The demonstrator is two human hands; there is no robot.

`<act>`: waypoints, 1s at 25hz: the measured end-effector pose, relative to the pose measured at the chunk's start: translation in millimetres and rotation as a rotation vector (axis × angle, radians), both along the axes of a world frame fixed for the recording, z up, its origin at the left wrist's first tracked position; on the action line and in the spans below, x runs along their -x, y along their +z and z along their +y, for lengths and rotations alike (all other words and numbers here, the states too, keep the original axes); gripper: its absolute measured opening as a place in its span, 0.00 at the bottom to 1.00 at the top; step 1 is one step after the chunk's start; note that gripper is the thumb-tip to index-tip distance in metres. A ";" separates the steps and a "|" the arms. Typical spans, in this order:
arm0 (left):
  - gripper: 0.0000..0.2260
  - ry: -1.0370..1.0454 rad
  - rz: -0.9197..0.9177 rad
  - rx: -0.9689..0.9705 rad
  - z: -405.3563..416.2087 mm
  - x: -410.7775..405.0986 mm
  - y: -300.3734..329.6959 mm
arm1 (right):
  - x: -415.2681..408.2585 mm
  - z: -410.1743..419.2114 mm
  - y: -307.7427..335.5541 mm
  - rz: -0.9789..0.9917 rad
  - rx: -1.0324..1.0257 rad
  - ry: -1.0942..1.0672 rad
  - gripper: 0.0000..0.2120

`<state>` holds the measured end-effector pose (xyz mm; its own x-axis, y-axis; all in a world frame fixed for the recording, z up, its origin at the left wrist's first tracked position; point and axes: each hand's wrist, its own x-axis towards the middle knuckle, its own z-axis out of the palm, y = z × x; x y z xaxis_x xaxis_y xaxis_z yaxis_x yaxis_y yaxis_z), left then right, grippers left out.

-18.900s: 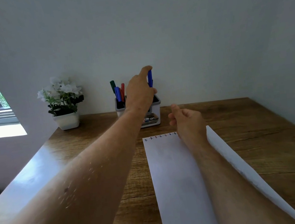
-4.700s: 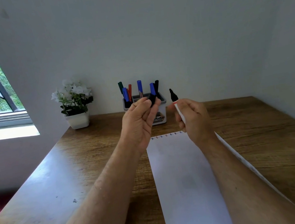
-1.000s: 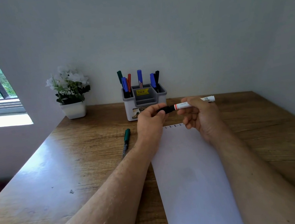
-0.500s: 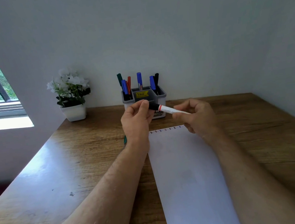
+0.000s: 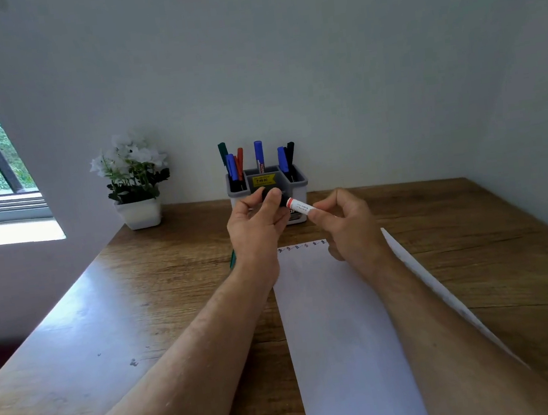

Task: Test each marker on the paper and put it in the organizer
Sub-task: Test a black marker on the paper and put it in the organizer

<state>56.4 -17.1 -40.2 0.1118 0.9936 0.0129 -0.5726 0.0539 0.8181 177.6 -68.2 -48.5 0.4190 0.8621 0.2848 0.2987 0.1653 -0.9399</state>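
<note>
Both hands hold one white marker (image 5: 300, 206) with a red band, raised above the desk in front of the grey organizer (image 5: 299, 180). My left hand (image 5: 257, 226) grips the marker's black cap end, while my right hand (image 5: 347, 224) pinches its white barrel. The organizer stands against the wall and holds several capped markers: green, blue, red and black. A white sheet of paper (image 5: 343, 330) lies on the desk under my right forearm, with a row of small coloured test marks (image 5: 301, 246) along its far edge.
A green marker (image 5: 232, 260) lies on the wooden desk (image 5: 158, 290), mostly hidden behind my left wrist. A white pot of white flowers (image 5: 135, 186) stands at the back left. A window is at the far left, and walls close the desk's back and right sides.
Over the last second the marker has swung from level to pointing away and up-left. My left hand has closed more fully round the black cap. Both hands stay above the paper's far edge.
</note>
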 end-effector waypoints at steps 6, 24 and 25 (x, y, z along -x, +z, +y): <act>0.17 -0.065 0.050 -0.007 -5.7 0.8 -4.1 | 6.8 -4.4 2.8 0.178 0.100 0.068 0.05; 0.24 0.308 0.534 -0.540 22.5 5.1 28.1 | 4.2 3.3 -3.8 -0.055 0.021 -0.143 0.21; 0.24 0.349 0.572 -0.586 32.2 6.2 34.6 | 4.1 4.8 -4.4 -0.067 0.029 -0.159 0.23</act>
